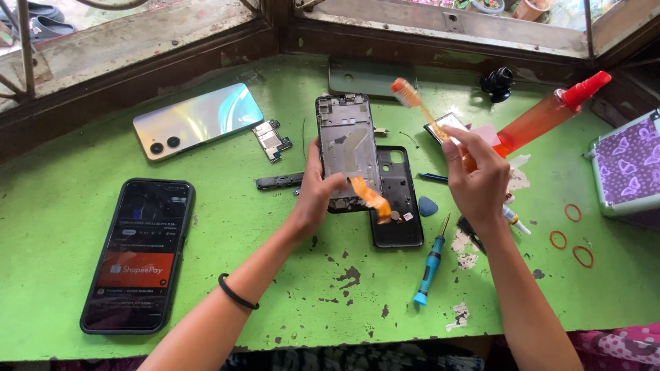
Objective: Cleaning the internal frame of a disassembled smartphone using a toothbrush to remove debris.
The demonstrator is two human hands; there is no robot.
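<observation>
My left hand (317,189) holds an opened phone frame (347,141) upright-tilted over the green table, thumb near an orange flex cable (370,198) hanging from its lower end. My right hand (476,175) grips an orange toothbrush (416,103) and a bottle of orange liquid with a red nozzle (550,113). The brush head points toward the frame's upper right, a little apart from it. Under the frame lies a black back cover (399,206).
A lit phone (139,254) and a silver phone, face down (198,121), lie at left. A small circuit board (270,139), black strip part (278,181), blue screwdriver (430,269), blue pick (427,205), red rubber bands (572,237) and purple butterfly case (629,168) surround the work.
</observation>
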